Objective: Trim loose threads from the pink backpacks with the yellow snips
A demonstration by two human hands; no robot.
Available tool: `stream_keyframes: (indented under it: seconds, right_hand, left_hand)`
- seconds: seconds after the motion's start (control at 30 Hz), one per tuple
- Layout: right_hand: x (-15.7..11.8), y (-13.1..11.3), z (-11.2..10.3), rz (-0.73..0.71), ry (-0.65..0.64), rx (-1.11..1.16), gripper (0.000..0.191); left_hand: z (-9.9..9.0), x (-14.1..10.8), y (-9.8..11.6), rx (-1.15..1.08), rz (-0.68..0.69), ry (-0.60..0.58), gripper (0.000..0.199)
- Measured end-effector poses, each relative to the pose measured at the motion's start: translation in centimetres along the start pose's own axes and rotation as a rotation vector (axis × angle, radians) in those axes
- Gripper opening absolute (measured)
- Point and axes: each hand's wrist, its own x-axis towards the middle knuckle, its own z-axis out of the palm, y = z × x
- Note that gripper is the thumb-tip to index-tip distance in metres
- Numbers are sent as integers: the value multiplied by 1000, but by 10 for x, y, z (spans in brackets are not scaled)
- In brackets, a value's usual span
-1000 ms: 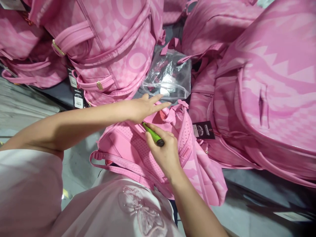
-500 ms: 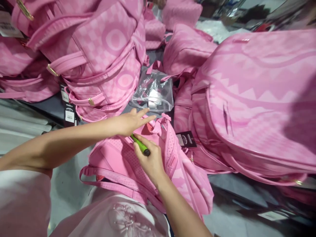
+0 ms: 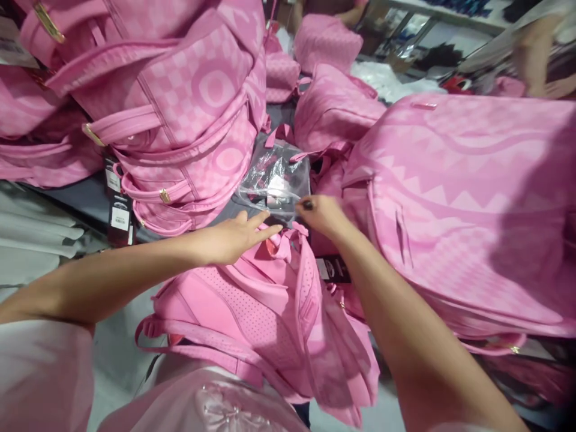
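A pink backpack (image 3: 252, 294) lies in front of me, its perforated back panel and shoulder straps facing up. My left hand (image 3: 236, 237) rests on its upper edge with fingers stretched out, beside the gathered top loop (image 3: 288, 243). Beyond that loop, my right hand (image 3: 326, 213) is closed around a slim green pen-like tool; only its black end (image 3: 308, 205) shows now, and its tip is hidden. Close to the right hand lies a clear plastic bag (image 3: 276, 174) with small pieces and a white label inside.
Stacked pink checkered backpacks (image 3: 193, 90) rise at the left, with black hang tags (image 3: 119, 216). A large pink backpack (image 3: 459, 198) fills the right side. Smaller pink bags (image 3: 337, 108) stand behind. Other people's arms (image 3: 537, 60) show at the far edge.
My right hand, with the green tool, has moved from the backpack's panel forward and right, beside the plastic bag. The left hand stays on the backpack's upper edge. The view has shifted slightly.
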Motion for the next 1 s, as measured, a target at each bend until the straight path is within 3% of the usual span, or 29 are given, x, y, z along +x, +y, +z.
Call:
stream_keyframes:
  seconds: [0.03, 0.1, 0.27, 0.43, 0.67, 0.87, 0.93, 1.0]
  right_hand:
    - [21, 4, 13, 10, -128, -107, 18]
    - [54, 4, 35, 30, -218, -240, 29]
    - [85, -20, 68, 68, -136, -340, 62]
    - [77, -27, 85, 6, -143, -451, 33]
    - [42, -3, 79, -114, -153, -549, 50]
    - [39, -1, 66, -203, -237, -480, 29]
    - [37, -1, 50, -156, -189, -456, 32]
    - [27, -1, 27, -146, -8, -337, 37]
  left_hand:
    - [-1, -1, 0, 2, 1, 8, 105]
    - [-2, -3, -2, -1, 9, 23, 103]
    - [0, -1, -9, -66, 39, 31, 103]
    - [7, 3, -14, -97, 68, 32, 106]
    - [8, 2, -12, -77, 55, 46, 104]
    - [5, -3, -5, -69, 18, 85, 100]
    - [7, -3, -4, -89, 7, 97, 101]
    - [10, -2, -8, -159, 10, 122, 99]
